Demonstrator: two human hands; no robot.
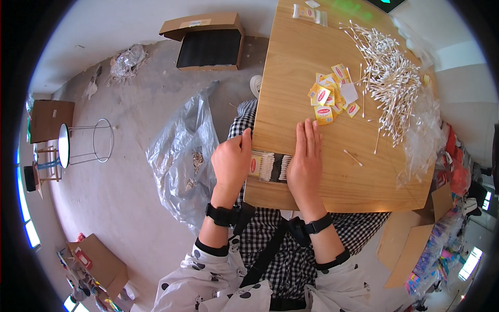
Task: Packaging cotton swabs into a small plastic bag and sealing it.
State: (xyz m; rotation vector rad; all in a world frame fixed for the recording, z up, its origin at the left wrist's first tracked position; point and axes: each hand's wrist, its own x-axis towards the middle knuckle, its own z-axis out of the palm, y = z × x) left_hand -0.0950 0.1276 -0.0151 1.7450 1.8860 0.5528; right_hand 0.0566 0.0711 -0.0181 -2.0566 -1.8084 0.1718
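Observation:
At the table's left edge, my left hand [230, 162] is closed, its curled fingers at the end of a small clear bag of cotton swabs [266, 166] with a yellow card in it. My right hand [306, 169] lies flat on the table, fingers stretched together and pointing away from me. Beside its edge a short row of cotton swabs [284, 167] shows; the palm hides the rest. A dark strip [277, 169] lies between the two groups of swabs. Farther off lie a heap of yellow and white cards [332, 93] and a large pile of loose cotton swabs [390, 78].
One stray swab [353, 158] lies right of my right hand. Filled small bags [307, 14] rest at the table's far edge. Clear plastic [422, 135] lines the right side. A grey plastic bag [184, 151], an open carton [210, 47] and a stool [65, 145] stand left.

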